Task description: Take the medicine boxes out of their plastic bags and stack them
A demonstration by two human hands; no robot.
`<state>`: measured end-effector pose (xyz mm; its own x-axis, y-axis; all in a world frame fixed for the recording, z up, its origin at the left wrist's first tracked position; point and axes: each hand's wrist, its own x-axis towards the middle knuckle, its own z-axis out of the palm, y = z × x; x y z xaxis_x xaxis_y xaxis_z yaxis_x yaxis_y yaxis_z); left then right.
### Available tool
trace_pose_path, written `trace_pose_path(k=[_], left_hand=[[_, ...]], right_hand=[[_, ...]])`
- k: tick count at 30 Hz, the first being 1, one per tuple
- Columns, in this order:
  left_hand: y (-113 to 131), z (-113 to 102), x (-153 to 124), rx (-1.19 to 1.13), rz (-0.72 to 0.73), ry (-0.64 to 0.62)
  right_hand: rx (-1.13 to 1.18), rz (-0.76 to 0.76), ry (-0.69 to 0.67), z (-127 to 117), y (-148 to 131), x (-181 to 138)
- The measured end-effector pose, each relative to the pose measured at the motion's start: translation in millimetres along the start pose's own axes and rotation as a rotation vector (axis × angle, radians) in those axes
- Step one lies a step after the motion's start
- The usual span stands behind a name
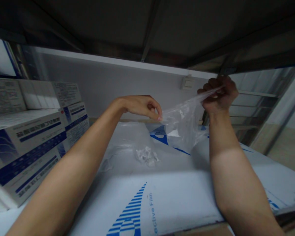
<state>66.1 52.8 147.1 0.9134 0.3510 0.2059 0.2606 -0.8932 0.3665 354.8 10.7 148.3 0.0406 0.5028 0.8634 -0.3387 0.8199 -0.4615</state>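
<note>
A clear plastic bag (pixel 184 121) is stretched between my two hands above the shelf. My left hand (pixel 144 106) pinches its left edge between thumb and fingertips. Higher up, close under the upper shelf, my right hand (pixel 220 93) grips the bag's other end in closed fingers. Small crumpled white scraps (pixel 147 156) lie below on the shelf (pixel 179 190), which is covered in white film with blue print. More clear plastic (pixel 124 137) lies flat behind my left forearm. Whether anything is inside the bag I cannot make out.
White and blue cartons (pixel 39 134) are stacked at the left. A dark upper shelf (pixel 108 29) hangs low overhead. On the back wall is a white switch (pixel 187 83). Metal rack posts (pixel 282 105) stand at the right.
</note>
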Motion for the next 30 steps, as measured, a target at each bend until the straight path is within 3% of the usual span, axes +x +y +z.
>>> trace_pose_path(k=[5, 11, 18, 22, 30], left_hand=[[-2.2, 0.6, 1.4, 0.014, -0.016, 0.032], [4.7, -0.5, -0.3, -0.161, -0.035, 0.124], [2.8, -4.6, -2.1, -0.268, -0.027, 0.256], [-0.9, -6.5, -4.4, -0.266, -0.016, 0.180], [5.2, -2.7, -7.8, -0.132, -0.105, 0.055]], right_hand=[[0.054, 0.035, 0.024, -9.0, -1.7, 2.7], [0.145, 0.085, 0.120, -28.2, 1.1, 7.1], [0.097, 0.205, 0.191, -16.4, -6.3, 4.0], [0.040, 0.194, 0.335, -11.2, -4.5, 7.2], [-0.019, 0.173, 0.391, -11.5, 6.8, 12.7]])
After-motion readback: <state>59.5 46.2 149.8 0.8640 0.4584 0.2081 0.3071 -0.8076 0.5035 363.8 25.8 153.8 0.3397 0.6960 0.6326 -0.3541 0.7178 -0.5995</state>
